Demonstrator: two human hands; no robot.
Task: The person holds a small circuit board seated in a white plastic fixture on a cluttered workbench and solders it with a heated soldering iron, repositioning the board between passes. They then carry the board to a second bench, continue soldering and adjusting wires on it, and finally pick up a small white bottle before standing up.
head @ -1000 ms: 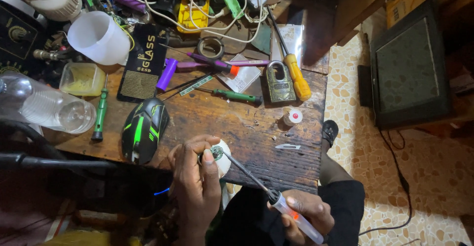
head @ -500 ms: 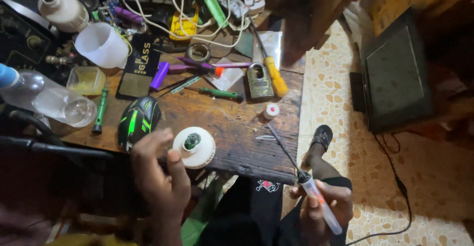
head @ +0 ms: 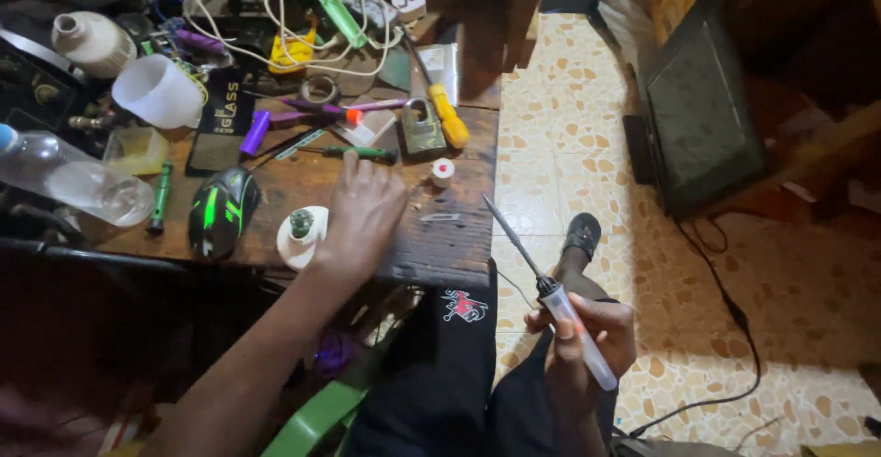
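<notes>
While we sit at the wooden table [head: 440,246], our left hand [head: 362,218] lies flat on its top with the fingers spread out toward the far side. It holds nothing. A small white round thing with a dark green middle [head: 301,234] sits on the table just beside this hand, on the thumb side, and looks to be touching it. We cannot tell for sure if the thumb presses on it. A black mouse with green stripes [head: 223,211] lies a little further out on that same side.

Our right hand [head: 578,347] is off the table, down over our lap. Its fingers are wrapped tight around the clear handle of a screwdriver [head: 551,296]. The thin dark shaft [head: 514,241] points up and away from us, slanting toward the table. Its tip hangs in the air near the table's corner and touches nothing.

So the white round thing lies across from the tool, on the far side of our left hand. The left hand is much nearer to it than the right hand is. The long line of the screwdriver points toward the table edge, not straight at the round thing.

Near the left fingertips lie a green-handled screwdriver [head: 362,153], a padlock [head: 420,129] and a small white roll [head: 443,172].
</notes>
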